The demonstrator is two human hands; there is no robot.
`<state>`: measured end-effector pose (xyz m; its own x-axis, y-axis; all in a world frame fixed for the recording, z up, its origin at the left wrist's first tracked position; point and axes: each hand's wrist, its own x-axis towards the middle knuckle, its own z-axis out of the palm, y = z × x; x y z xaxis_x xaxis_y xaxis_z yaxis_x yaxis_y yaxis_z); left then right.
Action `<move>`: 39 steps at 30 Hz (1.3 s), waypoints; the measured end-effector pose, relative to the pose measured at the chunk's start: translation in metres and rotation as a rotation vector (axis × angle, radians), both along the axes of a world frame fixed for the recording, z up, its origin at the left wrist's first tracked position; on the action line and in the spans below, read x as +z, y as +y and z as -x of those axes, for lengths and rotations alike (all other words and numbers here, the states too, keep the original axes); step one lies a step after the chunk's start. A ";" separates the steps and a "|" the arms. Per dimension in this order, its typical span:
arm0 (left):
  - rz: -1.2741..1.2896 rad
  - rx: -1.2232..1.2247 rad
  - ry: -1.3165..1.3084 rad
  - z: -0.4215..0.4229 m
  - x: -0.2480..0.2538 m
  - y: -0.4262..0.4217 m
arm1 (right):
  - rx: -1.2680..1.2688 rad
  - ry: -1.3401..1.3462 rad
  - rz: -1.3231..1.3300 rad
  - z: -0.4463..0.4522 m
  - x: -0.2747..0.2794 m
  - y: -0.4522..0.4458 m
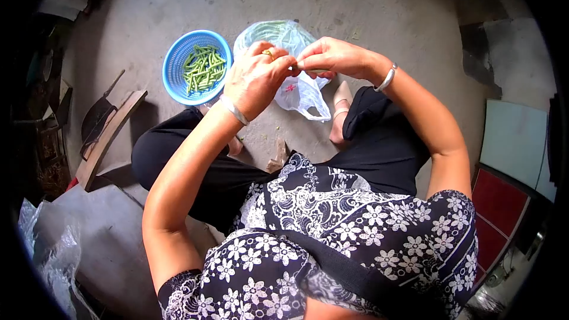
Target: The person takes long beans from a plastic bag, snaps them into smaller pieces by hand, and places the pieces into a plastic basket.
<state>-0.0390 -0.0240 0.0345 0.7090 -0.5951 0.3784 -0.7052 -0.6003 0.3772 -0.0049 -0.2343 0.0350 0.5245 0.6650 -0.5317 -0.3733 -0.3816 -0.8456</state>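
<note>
My left hand (256, 78) and my right hand (336, 57) meet fingertip to fingertip above a plastic bag. Between them is a green bean (319, 71), mostly covered by my fingers; both hands are closed in a pinch on it. Under and behind the hands lies the thin plastic bag (299, 96), with long green beans (278, 29) showing through its far part. To the left of my left hand stands a blue plastic basket (172, 86) holding several short pieces of green bean (204, 71).
A wooden board (112, 136) with a dark strap-like object leans at the left. Clear plastic sheeting (50, 249) lies at the lower left. At the right is a red-panelled cabinet (498, 204). My feet (339, 120) rest on the concrete floor (379, 0) beside the bag.
</note>
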 end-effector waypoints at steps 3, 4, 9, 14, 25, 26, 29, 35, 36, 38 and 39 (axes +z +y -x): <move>0.024 0.035 0.116 -0.003 0.004 0.002 | -0.121 0.020 -0.073 -0.001 0.022 -0.005; 0.146 0.064 0.270 -0.003 0.004 0.002 | -0.213 0.031 -0.102 -0.004 0.023 -0.010; 0.612 0.054 0.939 -0.008 -0.006 0.004 | -0.514 0.054 -0.303 -0.004 0.022 -0.012; 0.718 -0.090 1.318 -0.009 0.003 0.003 | -0.532 0.012 -0.265 -0.001 0.025 -0.005; 0.968 0.221 1.269 -0.015 0.007 -0.008 | -0.648 -0.358 -0.203 0.011 0.038 0.007; 1.001 0.252 1.284 -0.016 0.008 -0.009 | -0.656 -0.412 -0.195 0.013 0.038 0.010; 1.070 0.349 1.313 -0.015 0.012 -0.015 | -0.660 -0.568 -0.161 0.021 0.040 0.018; 1.355 0.525 1.280 -0.032 0.005 0.000 | -0.670 -0.598 -0.210 0.027 0.048 0.014; 1.412 0.454 1.264 -0.034 0.004 0.002 | -0.656 -0.543 -0.219 0.026 0.049 0.012; 1.327 0.273 1.392 -0.035 0.006 0.002 | -0.609 -0.485 -0.176 0.024 0.046 0.009; 1.279 0.182 1.458 -0.035 0.008 0.001 | -0.597 -0.460 -0.174 0.024 0.044 0.008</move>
<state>-0.0044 -0.0230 0.0429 0.8407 -0.3847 -0.3812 0.5300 0.4403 0.7247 -0.0286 -0.2264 0.0790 0.9633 0.2539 -0.0874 -0.0709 -0.0736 -0.9948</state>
